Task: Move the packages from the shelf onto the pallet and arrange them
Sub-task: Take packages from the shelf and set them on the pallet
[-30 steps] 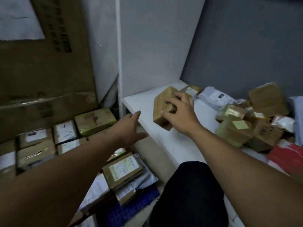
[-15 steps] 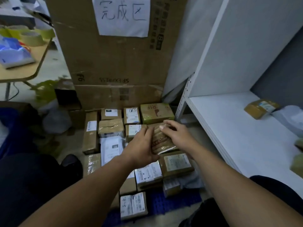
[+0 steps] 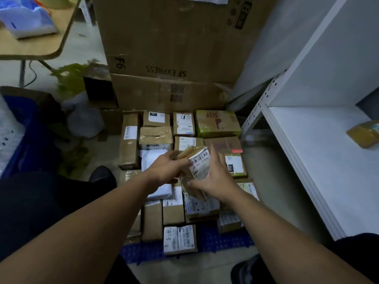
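Note:
A small taped brown package (image 3: 198,165) with a white barcode label is held in the air above the pallet. My left hand (image 3: 167,168) grips its left side and my right hand (image 3: 215,177) grips its right and lower side. Below lies the blue pallet (image 3: 223,240), covered with several brown and white packages (image 3: 155,138) in rows, among them a green-yellow box (image 3: 217,124). The white shelf (image 3: 324,160) stands at the right, with one brown package (image 3: 364,134) on it at the frame's edge.
A large SF Express cardboard box (image 3: 170,44) stands upright behind the pallet. A wooden table (image 3: 30,44) with a plastic bag is at the upper left. A blue crate (image 3: 24,140) sits at the left. My dark-clothed knees fill the lower left and right.
The package has come off the shelf and moved left over the pallet. Both hands have turned it so its barcode label faces up. The view has tilted down.

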